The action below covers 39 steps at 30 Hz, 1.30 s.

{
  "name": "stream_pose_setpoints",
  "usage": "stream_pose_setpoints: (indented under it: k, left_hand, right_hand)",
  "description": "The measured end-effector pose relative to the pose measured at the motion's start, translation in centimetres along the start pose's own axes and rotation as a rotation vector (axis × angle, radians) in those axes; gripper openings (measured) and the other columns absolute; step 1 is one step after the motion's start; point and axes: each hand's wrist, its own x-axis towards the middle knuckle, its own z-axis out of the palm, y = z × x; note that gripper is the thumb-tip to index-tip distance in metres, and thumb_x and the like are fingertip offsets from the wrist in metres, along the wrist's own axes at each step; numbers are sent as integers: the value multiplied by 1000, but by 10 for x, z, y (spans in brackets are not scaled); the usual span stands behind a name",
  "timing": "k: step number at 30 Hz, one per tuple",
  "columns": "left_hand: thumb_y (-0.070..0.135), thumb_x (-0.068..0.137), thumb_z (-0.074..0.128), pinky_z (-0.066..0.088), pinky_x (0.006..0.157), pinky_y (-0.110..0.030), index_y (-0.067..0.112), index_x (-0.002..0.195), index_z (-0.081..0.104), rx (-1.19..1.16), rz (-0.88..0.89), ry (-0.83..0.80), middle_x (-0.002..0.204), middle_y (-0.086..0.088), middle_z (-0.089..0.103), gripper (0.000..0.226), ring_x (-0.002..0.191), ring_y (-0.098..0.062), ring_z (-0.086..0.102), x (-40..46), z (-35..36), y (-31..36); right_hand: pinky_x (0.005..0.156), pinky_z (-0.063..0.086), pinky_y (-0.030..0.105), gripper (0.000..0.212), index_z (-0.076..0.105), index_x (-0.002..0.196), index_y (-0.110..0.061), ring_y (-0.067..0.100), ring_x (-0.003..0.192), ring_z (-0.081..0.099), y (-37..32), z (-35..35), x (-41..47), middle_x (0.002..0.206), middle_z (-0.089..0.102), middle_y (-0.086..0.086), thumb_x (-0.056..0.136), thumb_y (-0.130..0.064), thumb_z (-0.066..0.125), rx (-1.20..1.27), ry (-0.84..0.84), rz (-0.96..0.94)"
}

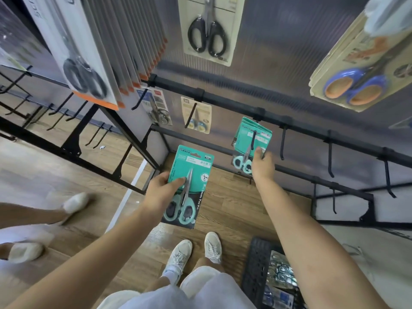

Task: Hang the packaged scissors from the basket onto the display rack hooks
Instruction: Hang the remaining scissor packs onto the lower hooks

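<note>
Below the right hand (263,166), the basket (256,270) holds more packs. That hand pinches hung teal scissors packs (253,139); the left hand (163,188) grips another teal pack (189,186), unhung.

Left hand (161,189) grips a teal scissors pack (189,186) by its left edge, thumb across the card front, held clear of the rack. Right hand (263,166) pinches the lower part of the teal packs (250,141) hanging on a black hook (253,139) of the display rack (223,94). Neighbouring hooks to the right are bare. Black basket (256,264) sits on the wood floor (234,208) at lower right, holding more packaged items. White shoes (196,253) below.
</note>
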Motion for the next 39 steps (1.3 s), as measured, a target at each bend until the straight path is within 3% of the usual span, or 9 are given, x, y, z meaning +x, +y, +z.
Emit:
stream_pose_setpoints:
  k: [4, 10, 15, 18, 20, 23, 31, 34, 39]
  left_hand:
    - [25, 90, 62, 51, 54, -28, 16, 98, 59, -1, 23, -30, 84, -3, 71, 13, 64, -18, 69, -4, 8, 3]
    - [26, 90, 62, 50, 54, -25, 24, 84, 56, 38, 58, -113, 78, 2, 68, 9, 61, -13, 67, -16, 27, 7]
    - [24, 90, 62, 49, 52, -22, 23, 83, 57, 66, 85, -186, 80, 1, 68, 8, 62, -11, 66, -27, 43, 7]
    - [22, 91, 60, 50, 51, -20, 22, 85, 57, 83, 105, -226, 81, 2, 67, 7, 64, -11, 67, -32, 46, 8]
    - [21, 91, 60, 49, 49, -18, 21, 87, 57, 84, 109, -249, 82, 2, 67, 5, 65, -10, 66, -33, 48, 9]
    - [20, 91, 60, 50, 50, -17, 20, 85, 57, 85, 115, -250, 82, 2, 68, 7, 64, -10, 66, -32, 51, 7]
    - [16, 88, 65, 53, 53, -24, 9, 79, 54, 103, 56, -231, 81, -7, 69, 16, 60, -11, 67, -16, 54, -19]
    - [11, 88, 64, 52, 52, -20, 9, 73, 54, 76, 81, -211, 72, -3, 67, 18, 52, -3, 63, -8, 57, -29]
    - [16, 90, 62, 56, 67, -31, 8, 80, 56, 94, 89, -166, 80, -6, 69, 15, 69, -15, 66, 11, 72, -32]
  right_hand:
    - [91, 39, 32, 42, 43, 129, 0, 32, 117, 50, 12, -8, -16, 129, 50, 16, 98, -30, 45, -84, -12, 47]
    - [96, 48, 41, 25, 55, 116, -19, 19, 110, 56, 7, -38, -64, 118, 59, 1, 96, -32, 48, -61, -180, -121]
    - [77, 47, 23, 34, 51, 124, -17, 6, 101, 52, -30, -62, -89, 111, 54, -10, 96, -35, 49, -135, -264, -295]
    - [72, 51, 23, 36, 49, 126, -15, 8, 97, 55, -38, -63, -95, 114, 57, -5, 94, -33, 52, -113, -298, -300]
    - [61, 47, 12, 31, 51, 122, -14, 5, 90, 55, -38, -63, -96, 110, 57, -5, 94, -29, 54, -134, -298, -300]
    - [48, 42, 7, 13, 56, 105, -15, 2, 80, 53, -34, -65, -94, 102, 58, -4, 95, -22, 54, -215, -293, -315]
    - [63, 52, 23, 4, 56, 96, -17, 4, 82, 54, -23, -78, -86, 90, 55, -11, 94, -20, 55, -249, -272, -295]
    - [56, 49, 16, 4, 55, 95, -16, -1, 75, 52, -24, -82, -79, 86, 54, -12, 95, -20, 54, -292, -237, -320]
    - [47, 41, 11, 5, 53, 97, -15, 7, 85, 54, -30, -77, -62, 100, 58, -3, 96, -20, 52, -376, -198, -389]
